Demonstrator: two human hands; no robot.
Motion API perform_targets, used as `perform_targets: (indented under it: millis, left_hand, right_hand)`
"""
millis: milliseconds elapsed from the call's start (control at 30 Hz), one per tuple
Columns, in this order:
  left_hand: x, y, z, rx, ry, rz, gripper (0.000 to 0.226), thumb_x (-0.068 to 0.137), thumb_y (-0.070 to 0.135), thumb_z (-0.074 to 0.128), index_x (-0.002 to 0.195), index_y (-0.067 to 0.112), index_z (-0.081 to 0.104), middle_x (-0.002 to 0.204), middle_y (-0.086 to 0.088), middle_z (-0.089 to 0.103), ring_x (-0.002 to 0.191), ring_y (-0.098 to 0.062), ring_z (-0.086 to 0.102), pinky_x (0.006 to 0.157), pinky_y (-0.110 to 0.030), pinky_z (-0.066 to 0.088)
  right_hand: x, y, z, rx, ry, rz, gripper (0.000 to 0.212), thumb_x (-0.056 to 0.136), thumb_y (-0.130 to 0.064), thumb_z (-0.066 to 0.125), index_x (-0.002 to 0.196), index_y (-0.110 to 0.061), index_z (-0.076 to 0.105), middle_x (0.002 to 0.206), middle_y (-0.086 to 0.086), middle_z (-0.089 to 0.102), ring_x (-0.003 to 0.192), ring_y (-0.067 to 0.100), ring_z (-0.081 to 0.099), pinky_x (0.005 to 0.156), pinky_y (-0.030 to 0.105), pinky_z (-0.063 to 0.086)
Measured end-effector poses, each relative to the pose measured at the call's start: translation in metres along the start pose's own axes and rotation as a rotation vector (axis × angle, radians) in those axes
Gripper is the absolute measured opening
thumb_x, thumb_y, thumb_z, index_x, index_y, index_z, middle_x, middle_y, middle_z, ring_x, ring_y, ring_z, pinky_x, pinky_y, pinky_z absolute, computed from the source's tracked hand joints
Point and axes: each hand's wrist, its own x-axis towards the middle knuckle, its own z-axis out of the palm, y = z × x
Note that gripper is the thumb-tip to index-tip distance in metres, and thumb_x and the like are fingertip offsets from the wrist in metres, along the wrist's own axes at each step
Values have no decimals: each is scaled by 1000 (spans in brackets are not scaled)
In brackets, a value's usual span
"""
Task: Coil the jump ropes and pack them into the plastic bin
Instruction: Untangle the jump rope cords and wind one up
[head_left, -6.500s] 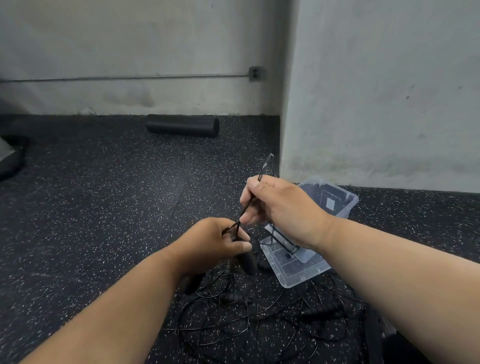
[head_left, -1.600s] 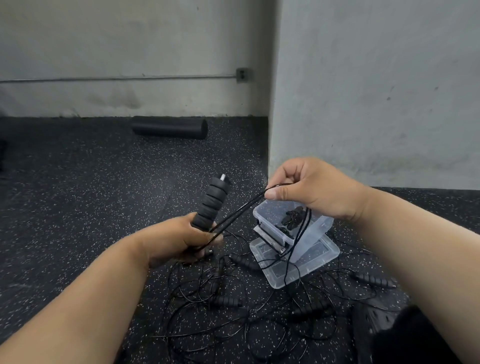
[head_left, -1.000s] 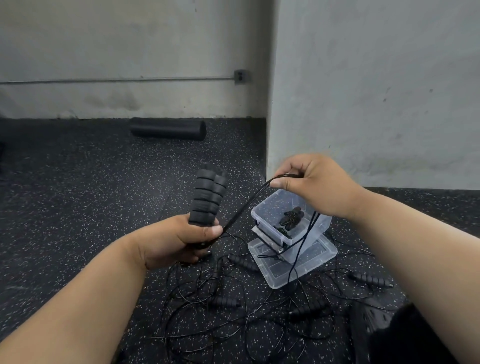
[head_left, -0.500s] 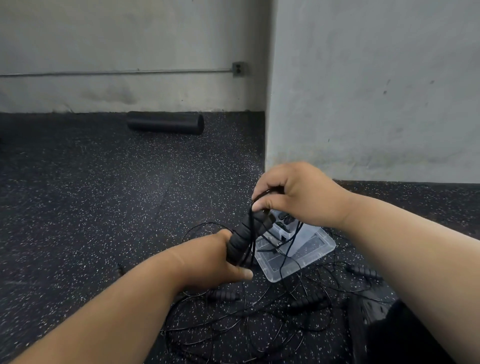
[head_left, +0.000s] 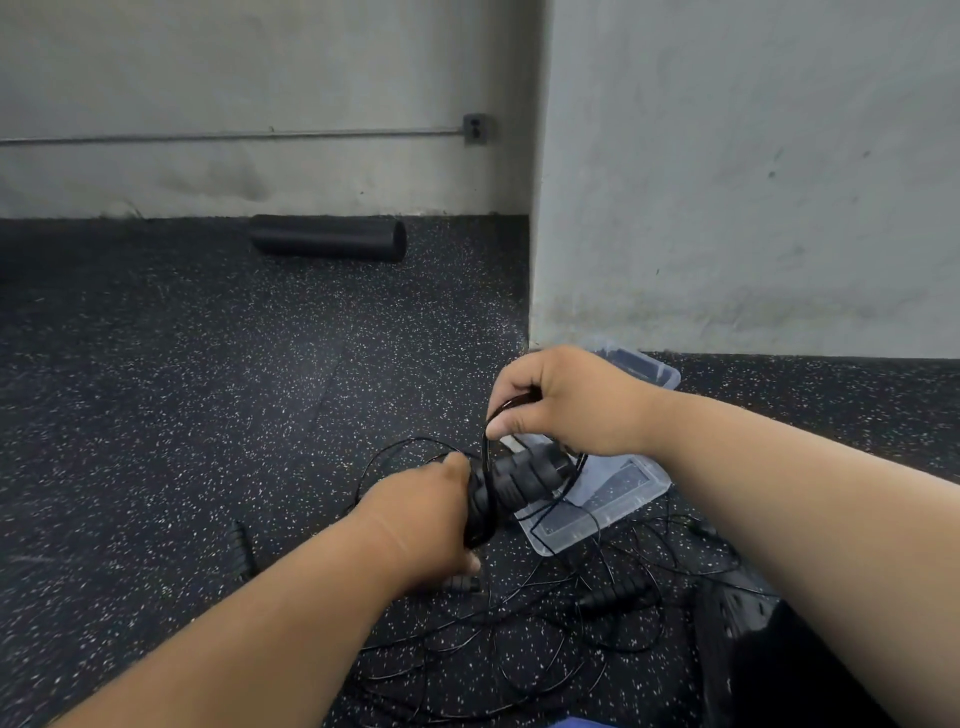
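Two hands: left hand grips handles, right hand pinches cord (1 bin).

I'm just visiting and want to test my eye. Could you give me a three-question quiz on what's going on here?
1. True or false: the left hand grips the black ridged handles.
2. What does the right hand pinch? A) a thin black cord B) the bin's lid C) the foam roller
3. Where does the black foam roller lie?

Key:
1. True.
2. A.
3. On the speckled floor by the far wall, away from the clear plastic bin and the tangle of loose ropes.
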Motion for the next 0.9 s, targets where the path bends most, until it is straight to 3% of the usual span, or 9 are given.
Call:
perform_targets:
  millis: [67, 167, 233, 367, 500, 633, 767, 900]
  left_hand:
    - [-2, -1, -4, -100, 84, 19, 68, 72, 51, 90, 113, 28, 41, 116, 5, 64, 106, -24, 66, 88, -36, 53]
    - [-6, -4, -6, -216, 84, 62, 67, 70, 52, 91, 111, 34, 41, 111, 11, 61, 100, -16, 63, 89, -36, 54]
    - [-8, -4, -3, -298, 86, 66, 67, 70, 50, 91, 112, 37, 41, 108, 14, 60, 98, -13, 62, 90, -39, 55]
    - [-8, -6, 0, -351, 123, 59, 69, 69, 45, 93, 114, 43, 40, 103, 17, 62, 96, -10, 63, 89, -39, 55]
    - [-4, -10, 2, -235, 129, 78, 66, 70, 44, 92, 110, 35, 41, 104, 14, 62, 98, -17, 64, 86, -36, 54]
    - [0, -9, 5, -117, 75, 89, 68, 67, 48, 93, 107, 30, 41, 107, 9, 64, 102, -21, 64, 83, -34, 52]
    - [0, -7, 4, -138, 12, 79, 77, 60, 62, 93, 112, 30, 45, 108, 11, 66, 100, -18, 65, 85, -33, 54]
    - [-4, -14, -4, -277, -22, 55, 78, 60, 71, 90, 116, 36, 50, 102, 16, 65, 92, -7, 63, 85, -34, 56]
  right_hand:
    - [4, 14, -2, 99, 9, 111, 8, 87, -28, 85, 87, -22, 78, 86, -3, 77, 75, 6, 67, 75, 34, 56]
    - [6, 28, 3, 248, -62, 236, 9, 88, -27, 84, 87, -20, 79, 100, 7, 79, 84, 15, 69, 86, 40, 57]
    - [7, 31, 7, 283, -100, 272, 10, 88, -28, 84, 82, -22, 78, 97, 11, 78, 82, 16, 66, 82, 39, 54]
    - [6, 26, 6, 328, -161, 321, 18, 91, -32, 80, 78, -24, 71, 76, 2, 68, 70, 18, 58, 68, 34, 47]
    - [6, 17, 9, 17, -219, 304, 32, 96, -52, 69, 72, -32, 61, 71, -7, 62, 67, 14, 53, 70, 37, 44]
    - [4, 7, 17, -245, -249, 283, 30, 103, -57, 54, 88, -31, 52, 85, -4, 65, 76, 15, 57, 73, 37, 46]
    - [-1, 9, 27, -315, -232, 251, 33, 107, -55, 46, 88, -28, 43, 85, 2, 63, 76, 21, 57, 74, 40, 45]
    - [-3, 19, 27, -280, -146, 224, 34, 107, -53, 47, 94, -22, 46, 86, 6, 64, 78, 26, 59, 77, 42, 48]
